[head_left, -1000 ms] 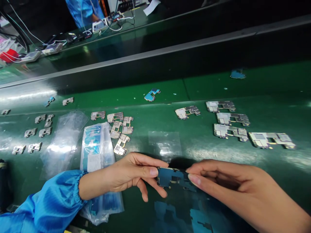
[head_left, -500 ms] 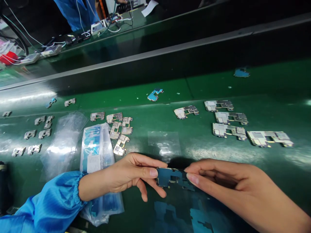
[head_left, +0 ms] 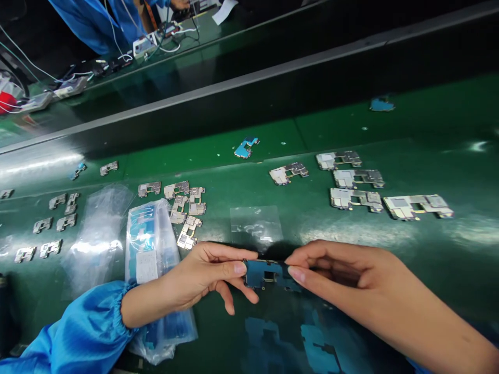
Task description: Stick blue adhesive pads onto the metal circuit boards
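Observation:
Between my two hands is a circuit board (head_left: 257, 274) with a blue face turned toward me, held above the green table. My left hand (head_left: 212, 272) pinches its left end between thumb and forefinger, the other fingers hanging loose below. At the right end, the thumb and fingertips of my right hand (head_left: 335, 270) grip the board's edge. Under the board lies a dark sheet with blue cut-out shapes (head_left: 322, 340). Just beyond the hands rests a small clear plastic film (head_left: 255, 224).
Silvery circuit boards lie at right (head_left: 356, 200), at centre left (head_left: 189, 232) and far left (head_left: 50, 248). Beside my left forearm are a bag of blue film pieces (head_left: 142, 228) and clear plastic bags (head_left: 99, 223). A blue-faced board (head_left: 246, 148) sits farther back. Across the bench stands a person in blue (head_left: 97, 23).
The view has shifted slightly, so the boards at right appear farther left and higher. Both hands keep hold of the circuit board, in nearly the same pose.

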The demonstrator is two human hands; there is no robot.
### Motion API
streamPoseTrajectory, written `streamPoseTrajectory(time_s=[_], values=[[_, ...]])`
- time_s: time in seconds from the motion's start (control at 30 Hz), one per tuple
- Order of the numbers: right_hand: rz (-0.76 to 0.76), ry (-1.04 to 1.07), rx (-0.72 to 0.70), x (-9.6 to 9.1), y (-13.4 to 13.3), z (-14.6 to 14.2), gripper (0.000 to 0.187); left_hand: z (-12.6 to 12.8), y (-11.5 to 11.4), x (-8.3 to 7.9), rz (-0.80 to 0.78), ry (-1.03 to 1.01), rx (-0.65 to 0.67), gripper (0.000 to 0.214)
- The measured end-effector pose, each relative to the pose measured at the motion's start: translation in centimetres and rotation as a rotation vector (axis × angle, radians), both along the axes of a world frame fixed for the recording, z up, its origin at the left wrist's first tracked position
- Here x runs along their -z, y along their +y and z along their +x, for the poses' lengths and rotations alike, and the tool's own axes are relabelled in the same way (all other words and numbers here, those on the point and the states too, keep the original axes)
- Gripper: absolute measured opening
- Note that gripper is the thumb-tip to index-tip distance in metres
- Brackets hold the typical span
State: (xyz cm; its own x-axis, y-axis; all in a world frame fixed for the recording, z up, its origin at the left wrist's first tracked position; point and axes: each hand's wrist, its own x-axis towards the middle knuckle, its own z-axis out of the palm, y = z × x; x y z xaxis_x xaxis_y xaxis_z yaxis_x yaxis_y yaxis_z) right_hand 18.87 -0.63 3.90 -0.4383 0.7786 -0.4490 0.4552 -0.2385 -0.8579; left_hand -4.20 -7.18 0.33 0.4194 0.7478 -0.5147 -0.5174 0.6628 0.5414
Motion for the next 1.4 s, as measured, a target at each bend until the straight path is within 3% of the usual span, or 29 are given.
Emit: streamPoseTrajectory(time_s=[0.33, 0.57, 0.87, 1.1, 1.23, 1.4], values=[[-0.006, 0.042, -0.018, 0.4, -0.1, -0.2, 0.022, 0.5, -0.1, -0.6, 0.088, 0.296, -0.046, 0.031], [0.021, 0.065, -0.040, 0.9, -0.2, -0.3, 0.018, 0.8, -0.3, -1.0, 0.176, 0.535, -0.002, 0.035], [0.054, 0.052, -0.019, 1.1, -0.2, -0.6, 0.014, 1.0, -0.5, -1.0, 0.191, 0.563, -0.016, 0.032], [0.056, 0.041, -0.023, 1.0, -0.4, -0.7, 0.017, 0.9, -1.3, -0.2, 0.357, 0.575, -0.022, 0.016], [0.061, 0.068, -0.038, 0.8, -0.2, -0.8, 0.015, 0.8, -1.4, -0.3, 0.466, 0.650, 0.000, 0.019], [0.054, 0.059, -0.051, 0.7, -0.1, -0.8, 0.015, 0.8, -1.5, -0.7, 0.483, 0.719, 0.024, 0.022]])
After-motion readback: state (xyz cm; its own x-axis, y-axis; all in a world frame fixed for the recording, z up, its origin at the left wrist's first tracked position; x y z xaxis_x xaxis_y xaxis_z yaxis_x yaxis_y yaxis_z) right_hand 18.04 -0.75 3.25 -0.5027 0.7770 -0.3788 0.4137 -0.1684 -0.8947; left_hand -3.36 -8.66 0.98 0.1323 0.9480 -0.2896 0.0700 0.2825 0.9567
